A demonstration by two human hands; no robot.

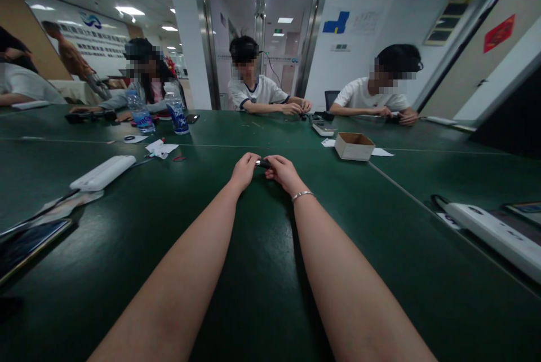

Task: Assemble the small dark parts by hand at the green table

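Both my arms reach forward over the dark green table. Between my hands is a small black cylinder with a silvery band, lying roughly level; its exact kind is too small to make out. My left hand pinches the silvery end with closed fingers. The black end is gripped by my right hand, its fingers curled round it. A silver bracelet circles my right wrist. Parts of the cylinder are hidden behind my fingertips.
White power strips lie left and right. A phone is at near left. Beyond stand two bottles, paper scraps and an open cardboard box. Several people sit across the table, hands on small items.
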